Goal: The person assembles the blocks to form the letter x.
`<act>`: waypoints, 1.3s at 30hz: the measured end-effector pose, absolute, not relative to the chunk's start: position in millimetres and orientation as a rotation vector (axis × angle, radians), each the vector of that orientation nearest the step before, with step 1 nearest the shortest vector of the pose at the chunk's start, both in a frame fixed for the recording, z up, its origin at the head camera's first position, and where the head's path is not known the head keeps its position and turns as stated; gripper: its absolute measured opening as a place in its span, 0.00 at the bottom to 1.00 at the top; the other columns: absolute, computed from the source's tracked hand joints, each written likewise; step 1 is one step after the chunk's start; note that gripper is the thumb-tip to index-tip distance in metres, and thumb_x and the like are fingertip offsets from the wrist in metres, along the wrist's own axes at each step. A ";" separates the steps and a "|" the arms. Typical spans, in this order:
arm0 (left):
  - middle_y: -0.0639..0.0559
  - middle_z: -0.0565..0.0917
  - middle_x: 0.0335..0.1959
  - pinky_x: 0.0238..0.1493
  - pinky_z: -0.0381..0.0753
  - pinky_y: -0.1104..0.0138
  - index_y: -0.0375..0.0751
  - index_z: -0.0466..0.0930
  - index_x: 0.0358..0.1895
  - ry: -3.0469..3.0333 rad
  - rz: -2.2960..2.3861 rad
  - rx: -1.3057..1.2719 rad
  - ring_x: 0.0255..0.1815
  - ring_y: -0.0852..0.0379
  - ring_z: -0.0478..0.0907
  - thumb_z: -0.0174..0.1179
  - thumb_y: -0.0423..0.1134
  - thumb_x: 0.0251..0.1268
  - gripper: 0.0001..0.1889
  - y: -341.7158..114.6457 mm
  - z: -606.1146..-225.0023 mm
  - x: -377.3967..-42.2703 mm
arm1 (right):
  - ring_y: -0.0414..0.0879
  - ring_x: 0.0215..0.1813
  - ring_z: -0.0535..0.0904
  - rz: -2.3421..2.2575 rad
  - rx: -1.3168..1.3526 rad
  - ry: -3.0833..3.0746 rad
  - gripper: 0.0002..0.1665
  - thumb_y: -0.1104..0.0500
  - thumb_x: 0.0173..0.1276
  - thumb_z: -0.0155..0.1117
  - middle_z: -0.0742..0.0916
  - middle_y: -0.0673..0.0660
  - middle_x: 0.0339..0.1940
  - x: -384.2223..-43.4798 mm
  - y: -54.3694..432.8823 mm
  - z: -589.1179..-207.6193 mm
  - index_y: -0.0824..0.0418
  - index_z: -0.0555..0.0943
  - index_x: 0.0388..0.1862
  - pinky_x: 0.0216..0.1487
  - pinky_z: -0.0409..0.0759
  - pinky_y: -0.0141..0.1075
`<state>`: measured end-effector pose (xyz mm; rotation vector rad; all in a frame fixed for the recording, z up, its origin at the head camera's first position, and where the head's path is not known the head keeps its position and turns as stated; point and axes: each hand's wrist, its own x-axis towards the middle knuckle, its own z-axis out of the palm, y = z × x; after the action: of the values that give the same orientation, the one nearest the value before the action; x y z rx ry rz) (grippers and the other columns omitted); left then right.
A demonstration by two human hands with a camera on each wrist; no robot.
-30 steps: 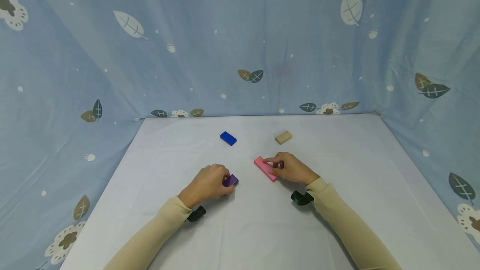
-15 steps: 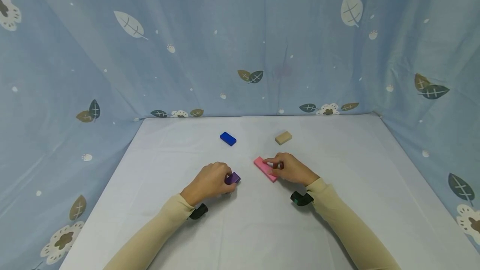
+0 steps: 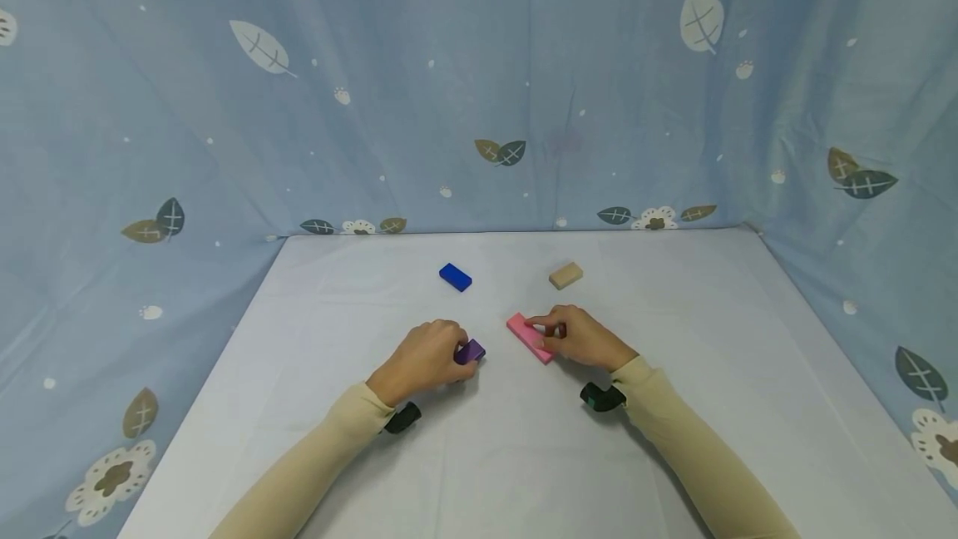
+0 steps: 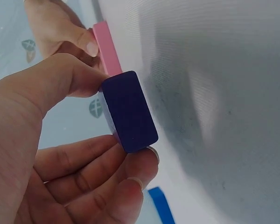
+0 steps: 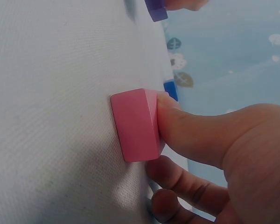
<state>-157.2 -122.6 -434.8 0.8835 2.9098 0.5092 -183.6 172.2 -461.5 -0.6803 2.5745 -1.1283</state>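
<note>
My left hand [image 3: 427, 358] pinches a small purple block [image 3: 470, 352] between thumb and fingers. In the left wrist view the purple block [image 4: 129, 112] shows its end face, and its shadow falls on the white cloth beside it. To the right, a longer pink block [image 3: 527, 338] lies slantwise on the cloth. My right hand [image 3: 584, 338] holds that pink block, with thumb and curled fingers on it. The right wrist view has the pink block [image 5: 135, 126] resting on the cloth, the thumb pressed along its upper side and fingertips at the lower edge.
Farther back lie a blue block [image 3: 455, 277] on the left and a tan block [image 3: 565, 275] on the right. A white cloth [image 3: 516, 456] covers the table. Behind it hangs a blue curtain [image 3: 419, 106] with leaves and flowers. Dark wrist cameras [image 3: 602, 397] sit under both wrists.
My left hand has moved slightly right and away from me with the purple block, closer to the pink one. The right hand and pink block have stayed in place.
</note>
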 end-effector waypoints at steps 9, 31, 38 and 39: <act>0.56 0.80 0.27 0.23 0.71 0.74 0.42 0.86 0.33 2.903 0.509 0.870 0.23 0.65 0.72 0.70 0.46 0.60 0.11 -116.3 -433.2 -158.1 | 0.43 0.33 0.71 -1.119 -0.678 2.577 0.24 0.65 0.69 0.68 0.81 0.53 0.30 -182.6 172.4 -462.0 0.61 0.84 0.64 0.31 0.70 0.30; 0.58 0.79 0.26 0.23 0.71 0.74 0.43 0.87 0.34 2.921 0.497 0.880 0.22 0.65 0.72 0.70 0.47 0.60 0.11 -104.6 -435.4 -166.8 | 0.43 0.33 0.70 -1.118 -0.663 2.576 0.25 0.66 0.68 0.69 0.80 0.53 0.30 -182.7 171.1 -460.1 0.60 0.84 0.65 0.31 0.68 0.30; 0.58 0.78 0.25 0.22 0.71 0.74 0.44 0.85 0.32 2.921 0.471 0.891 0.22 0.65 0.72 0.70 0.47 0.60 0.10 -100.7 -437.5 -169.6 | 0.43 0.32 0.70 -1.126 -0.663 2.575 0.25 0.67 0.68 0.69 0.80 0.53 0.30 -183.3 171.7 -461.1 0.60 0.84 0.64 0.30 0.68 0.30; 0.58 0.78 0.25 0.22 0.71 0.74 0.44 0.86 0.32 2.919 0.472 0.892 0.22 0.65 0.72 0.70 0.47 0.60 0.10 -100.1 -437.6 -170.0 | 0.43 0.32 0.70 -1.126 -0.667 2.576 0.25 0.67 0.68 0.69 0.80 0.53 0.30 -183.5 171.7 -461.5 0.60 0.84 0.64 0.30 0.68 0.30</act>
<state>-170.0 -100.1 -437.6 0.8919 2.9185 0.4715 -183.5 171.7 -461.5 -0.6672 2.5763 -1.1259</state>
